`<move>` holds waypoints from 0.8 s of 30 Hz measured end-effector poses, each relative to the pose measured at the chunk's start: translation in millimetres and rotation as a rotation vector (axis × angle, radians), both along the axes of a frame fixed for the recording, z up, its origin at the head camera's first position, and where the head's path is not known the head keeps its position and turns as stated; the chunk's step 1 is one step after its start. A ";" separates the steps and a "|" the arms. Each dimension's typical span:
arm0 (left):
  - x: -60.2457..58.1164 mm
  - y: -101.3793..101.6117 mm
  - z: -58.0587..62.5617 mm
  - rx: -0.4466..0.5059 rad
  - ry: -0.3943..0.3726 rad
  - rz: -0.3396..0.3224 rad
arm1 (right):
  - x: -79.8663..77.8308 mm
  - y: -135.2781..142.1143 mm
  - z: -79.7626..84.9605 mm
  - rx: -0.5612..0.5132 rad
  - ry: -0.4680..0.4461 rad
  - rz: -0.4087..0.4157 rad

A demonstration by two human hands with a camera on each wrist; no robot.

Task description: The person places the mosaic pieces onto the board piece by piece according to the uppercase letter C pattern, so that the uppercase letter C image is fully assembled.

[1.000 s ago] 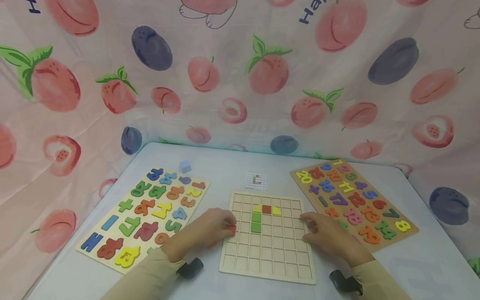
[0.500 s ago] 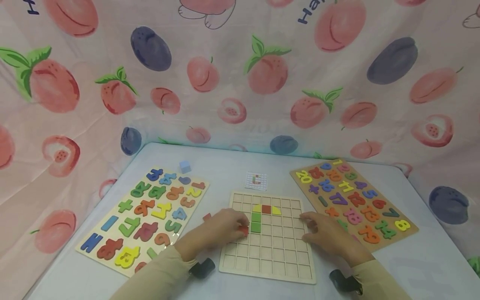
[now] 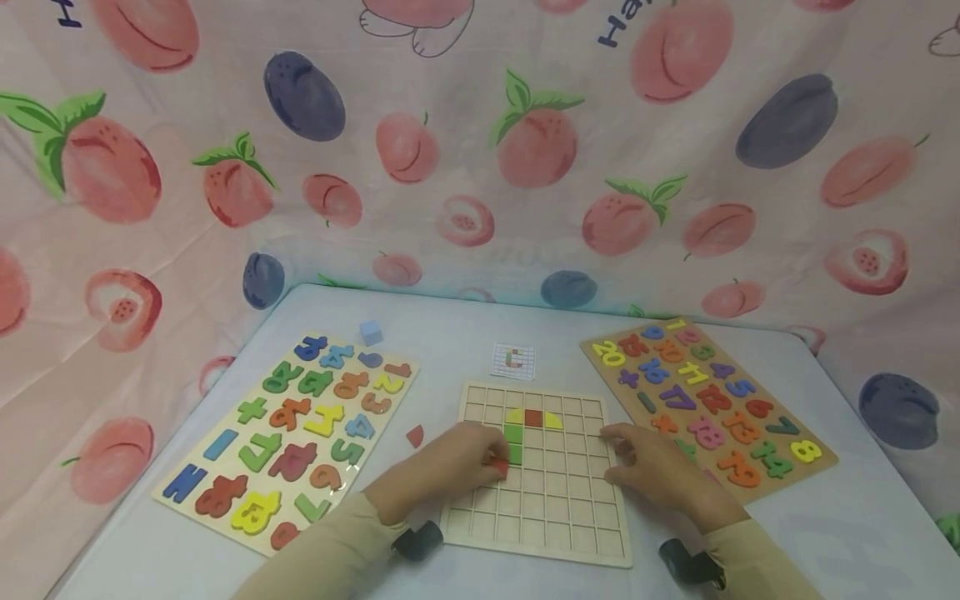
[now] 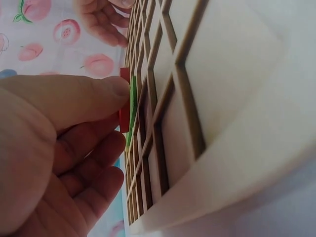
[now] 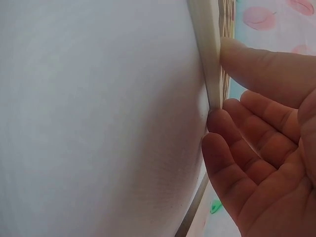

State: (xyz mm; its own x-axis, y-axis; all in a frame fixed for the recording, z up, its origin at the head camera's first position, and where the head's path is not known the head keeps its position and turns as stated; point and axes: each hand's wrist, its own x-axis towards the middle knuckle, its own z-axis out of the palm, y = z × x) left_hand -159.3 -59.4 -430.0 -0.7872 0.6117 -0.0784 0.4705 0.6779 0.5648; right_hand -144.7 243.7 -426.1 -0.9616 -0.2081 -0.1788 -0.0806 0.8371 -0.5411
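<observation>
Two tan sleeves [image 3: 330, 546] reach forward. The left hand [image 3: 459, 458] pinches a red tile [image 3: 500, 471] between thumb and curled forefinger, over the wooden grid board [image 3: 536, 504], just nearer than the green squares [image 3: 513, 434]. The right hand [image 3: 651, 462], fingers loosely bent and parted, touches the board's right edge. Beyond lies a pattern card [image 3: 513, 362].

Left fingers [image 3: 491, 437] pinching red piece [image 3: 498, 470], gridded board [image 3: 557, 507]

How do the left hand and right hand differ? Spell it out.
The left hand pinches a red piece; the right hand holds no piece. The left hand is over the grid board; the right hand touches the grid board's right edge. Both emerge from beige sleeves.
</observation>
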 end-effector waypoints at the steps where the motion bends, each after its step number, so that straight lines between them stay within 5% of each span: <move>1: 0.2 0.9 -0.2 0.000 0.004 -0.002 | -0.2 0.0 0.0 0.000 0.001 0.002; 24: 5.9 11.4 2.5 -0.048 0.036 -0.008 | -0.2 -0.4 0.3 0.003 -0.003 -0.001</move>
